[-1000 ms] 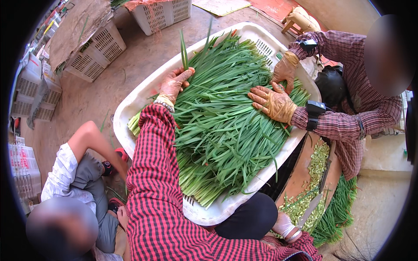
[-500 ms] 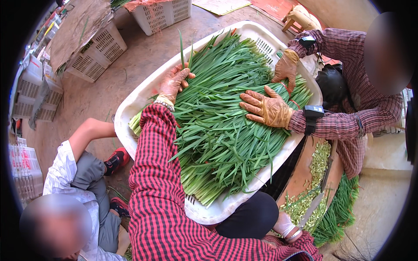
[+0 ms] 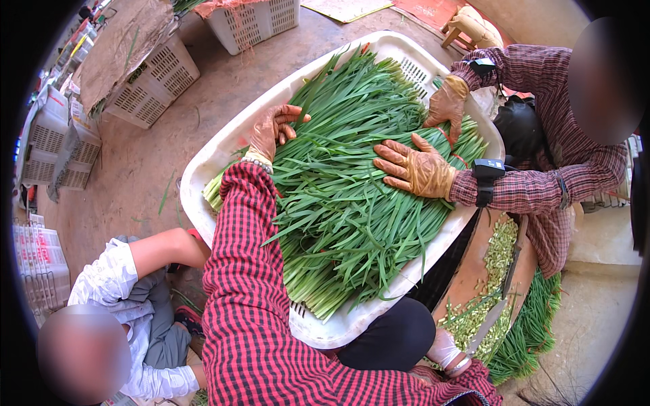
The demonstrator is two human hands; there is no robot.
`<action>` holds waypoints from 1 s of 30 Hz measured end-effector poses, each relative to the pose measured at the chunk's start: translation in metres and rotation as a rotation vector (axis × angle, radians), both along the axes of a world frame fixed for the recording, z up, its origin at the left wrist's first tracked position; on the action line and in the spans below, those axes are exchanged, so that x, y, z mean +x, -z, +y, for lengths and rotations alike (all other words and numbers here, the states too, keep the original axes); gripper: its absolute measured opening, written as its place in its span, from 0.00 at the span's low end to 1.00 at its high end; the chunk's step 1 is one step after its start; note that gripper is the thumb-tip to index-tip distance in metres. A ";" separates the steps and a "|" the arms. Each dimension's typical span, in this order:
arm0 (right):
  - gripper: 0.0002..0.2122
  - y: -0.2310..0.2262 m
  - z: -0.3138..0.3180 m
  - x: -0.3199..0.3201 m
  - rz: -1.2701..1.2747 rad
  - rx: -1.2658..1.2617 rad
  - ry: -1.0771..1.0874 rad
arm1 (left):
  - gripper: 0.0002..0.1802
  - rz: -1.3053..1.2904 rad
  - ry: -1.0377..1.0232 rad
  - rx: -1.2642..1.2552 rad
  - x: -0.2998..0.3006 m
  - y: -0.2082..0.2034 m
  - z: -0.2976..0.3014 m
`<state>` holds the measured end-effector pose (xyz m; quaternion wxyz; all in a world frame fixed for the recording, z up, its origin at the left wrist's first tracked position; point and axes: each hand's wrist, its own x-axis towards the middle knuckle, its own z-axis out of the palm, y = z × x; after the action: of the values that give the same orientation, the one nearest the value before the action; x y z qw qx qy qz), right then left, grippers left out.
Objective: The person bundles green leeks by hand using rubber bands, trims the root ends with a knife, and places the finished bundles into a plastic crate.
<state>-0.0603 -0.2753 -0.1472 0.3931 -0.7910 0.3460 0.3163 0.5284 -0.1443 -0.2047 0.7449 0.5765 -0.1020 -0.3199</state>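
Left grip (image 3: 271,130) at leaves (image 3: 355,176), one tray (image 3: 338,331)

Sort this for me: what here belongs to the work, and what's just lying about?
Seemingly part of the work:
garlic chives, at the left hand
white plastic tray holding them
knife, at the right hand
chopped stems

Probably just lying about:
stool
slotted crates
stray leaf on the floor

Room lies over the near greens (image 3: 342,254) (co-worker's hands (image 3: 421,169) block the far right).
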 end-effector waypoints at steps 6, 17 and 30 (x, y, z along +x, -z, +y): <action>0.18 0.014 -0.003 -0.009 0.052 -0.088 -0.157 | 0.14 -0.114 0.042 0.006 0.011 0.015 0.007; 0.19 0.017 -0.002 -0.009 0.097 -0.131 -0.218 | 0.16 -0.124 -0.018 0.158 0.003 0.015 -0.002; 0.19 0.016 -0.002 -0.006 0.115 -0.109 -0.186 | 0.14 -0.148 -0.018 0.027 0.000 0.012 -0.001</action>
<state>-0.0664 -0.2768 -0.1634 0.2979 -0.8203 0.3098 0.3773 0.5286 -0.1458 -0.2163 0.7303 0.6094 -0.1476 -0.2711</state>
